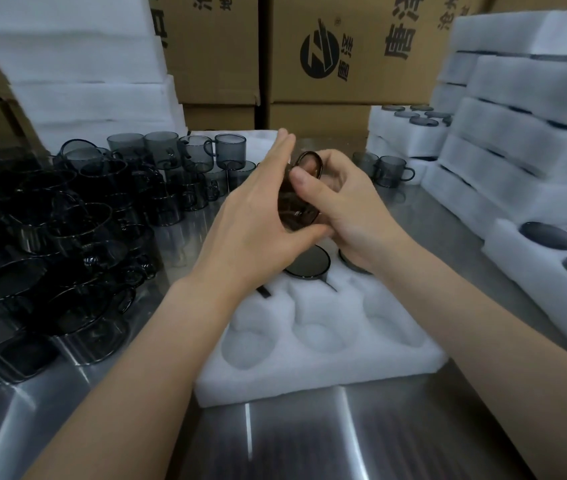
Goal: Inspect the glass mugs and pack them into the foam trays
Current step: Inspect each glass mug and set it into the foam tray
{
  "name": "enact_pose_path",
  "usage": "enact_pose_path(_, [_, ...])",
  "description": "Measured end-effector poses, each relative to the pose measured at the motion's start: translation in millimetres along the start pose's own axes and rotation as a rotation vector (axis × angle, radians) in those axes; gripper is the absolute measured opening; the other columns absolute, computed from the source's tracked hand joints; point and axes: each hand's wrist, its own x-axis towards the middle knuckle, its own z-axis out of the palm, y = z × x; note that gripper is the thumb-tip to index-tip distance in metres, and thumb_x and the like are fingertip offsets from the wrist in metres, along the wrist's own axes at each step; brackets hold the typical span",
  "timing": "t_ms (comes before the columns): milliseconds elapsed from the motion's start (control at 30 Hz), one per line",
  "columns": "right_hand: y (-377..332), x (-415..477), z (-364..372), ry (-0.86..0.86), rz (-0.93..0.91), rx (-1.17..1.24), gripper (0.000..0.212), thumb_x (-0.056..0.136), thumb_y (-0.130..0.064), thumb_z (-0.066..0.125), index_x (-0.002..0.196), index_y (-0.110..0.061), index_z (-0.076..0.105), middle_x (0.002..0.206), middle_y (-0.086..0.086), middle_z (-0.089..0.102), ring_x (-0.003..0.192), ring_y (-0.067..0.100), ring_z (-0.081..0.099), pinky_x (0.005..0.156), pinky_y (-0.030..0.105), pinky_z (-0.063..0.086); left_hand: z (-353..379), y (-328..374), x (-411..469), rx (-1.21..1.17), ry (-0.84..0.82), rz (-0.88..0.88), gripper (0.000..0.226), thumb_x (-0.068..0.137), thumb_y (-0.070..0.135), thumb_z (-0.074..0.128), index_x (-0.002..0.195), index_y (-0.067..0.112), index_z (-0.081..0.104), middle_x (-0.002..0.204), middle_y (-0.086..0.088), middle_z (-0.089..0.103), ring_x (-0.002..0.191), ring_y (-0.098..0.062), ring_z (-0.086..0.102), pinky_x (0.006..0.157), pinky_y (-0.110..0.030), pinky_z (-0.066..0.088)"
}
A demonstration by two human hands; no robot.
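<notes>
A smoky grey glass mug (298, 199) is held between both hands above the far half of a white foam tray (313, 365) on the steel table. My left hand (261, 216) presses its flat palm and thumb against the mug's left side. My right hand (341, 206) grips the mug from the right, thumb by its handle. Two mugs (308, 263) sit in the tray's far pockets, partly hidden by my hands. The three near pockets hold nothing.
Several loose grey mugs (77, 230) crowd the table's left side. Stacked foam trays (531, 140) holding mugs rise at the right, plain foam sheets (77, 64) at the back left, and cardboard boxes (344, 57) behind.
</notes>
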Motion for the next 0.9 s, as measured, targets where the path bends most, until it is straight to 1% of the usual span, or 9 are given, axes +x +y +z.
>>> enact_pose_path(100, [-1, -1, 3, -0.010, -0.041, -0.054, 0.017, 0.088, -0.019, 0.068, 0.088, -0.014, 0.051, 0.073, -0.002, 0.070, 0.066, 0.011, 0.068, 0.054, 0.023, 0.052, 2, -1, 0, 0.000, 0.054, -0.058, 0.091, 0.073, 0.036, 0.075, 0.151, 0.023, 0.029, 0.140, 0.007, 0.054, 0.121, -0.002, 0.047, 0.090, 0.002, 0.030])
enact_pose_path(233, [-3, -1, 2, 0.043, -0.066, -0.075, 0.017, 0.092, -0.019, 0.067, 0.085, -0.014, 0.052, 0.071, -0.002, 0.069, 0.064, 0.011, 0.067, 0.051, 0.023, 0.052, 2, -1, -1, -0.038, 0.048, -0.007, 0.089, 0.074, 0.023, 0.077, 0.151, 0.018, 0.032, 0.138, 0.001, 0.056, 0.118, -0.002, 0.048, 0.091, 0.004, 0.031])
enact_pose_path(433, [-4, 0, -3, 0.136, -0.070, -0.103, 0.022, 0.095, -0.024, 0.065, 0.075, -0.016, 0.056, 0.064, -0.004, 0.067, 0.059, 0.010, 0.065, 0.049, 0.022, 0.049, -1, 5, -3, -0.049, -0.001, 0.093, 0.087, 0.076, 0.013, 0.075, 0.151, 0.015, 0.030, 0.142, -0.007, 0.053, 0.129, -0.015, 0.049, 0.105, -0.020, 0.038])
enact_pose_path(500, [-2, 0, -3, 0.102, -0.035, -0.053, 0.023, 0.096, -0.024, 0.063, 0.076, -0.016, 0.056, 0.066, -0.003, 0.066, 0.060, 0.010, 0.064, 0.050, 0.024, 0.050, -2, 4, -3, -0.027, 0.001, 0.129, 0.087, 0.076, 0.009, 0.074, 0.151, 0.014, 0.030, 0.149, 0.001, 0.044, 0.137, -0.016, 0.041, 0.111, -0.027, 0.033])
enact_pose_path(567, [-2, 2, -3, 0.056, 0.030, 0.011, 0.022, 0.094, -0.023, 0.061, 0.075, -0.015, 0.055, 0.067, -0.003, 0.064, 0.064, 0.011, 0.063, 0.053, 0.027, 0.051, -2, 2, -1, 0.024, -0.032, 0.161, 0.089, 0.076, 0.006, 0.073, 0.152, 0.016, 0.028, 0.151, 0.016, 0.029, 0.147, -0.006, 0.019, 0.117, -0.017, 0.020])
enact_pose_path(633, [-4, 4, -4, 0.054, 0.070, 0.039, 0.020, 0.086, -0.019, 0.060, 0.066, -0.017, 0.056, 0.063, -0.005, 0.057, 0.065, 0.010, 0.059, 0.055, 0.029, 0.052, -2, -2, 1, 0.086, -0.055, 0.145, 0.091, 0.075, 0.006, 0.071, 0.152, 0.017, 0.025, 0.153, 0.014, 0.028, 0.148, -0.003, 0.009, 0.111, -0.003, 0.007])
enact_pose_path(700, [-5, 7, -6, 0.071, 0.077, 0.034, 0.031, 0.081, -0.014, 0.057, 0.051, -0.021, 0.057, 0.058, -0.006, 0.050, 0.066, 0.011, 0.053, 0.063, 0.036, 0.056, -2, -6, 2, 0.130, -0.003, 0.125, 0.083, 0.074, 0.000, 0.069, 0.148, 0.010, 0.033, 0.150, -0.004, 0.038, 0.145, -0.019, 0.022, 0.108, -0.003, 0.009])
enact_pose_path(767, [-4, 8, -7, 0.057, 0.103, -0.006, 0.042, 0.085, -0.008, 0.053, 0.046, -0.021, 0.055, 0.057, -0.005, 0.047, 0.067, 0.013, 0.052, 0.077, 0.044, 0.057, -4, -9, 1, 0.159, 0.060, 0.110, 0.071, 0.071, -0.010, 0.062, 0.139, 0.007, 0.047, 0.140, -0.009, 0.049, 0.134, -0.026, 0.037, 0.106, -0.003, 0.014])
enact_pose_path(900, [-2, 9, -8, 0.038, 0.167, -0.131, 0.042, 0.094, -0.012, 0.053, 0.053, -0.020, 0.058, 0.060, -0.004, 0.052, 0.061, 0.013, 0.051, 0.066, 0.033, 0.049, -5, -10, 2, 0.165, 0.091, 0.095, 0.062, 0.069, -0.018, 0.056, 0.126, 0.007, 0.058, 0.135, -0.009, 0.053, 0.131, -0.025, 0.041, 0.106, -0.004, 0.018])
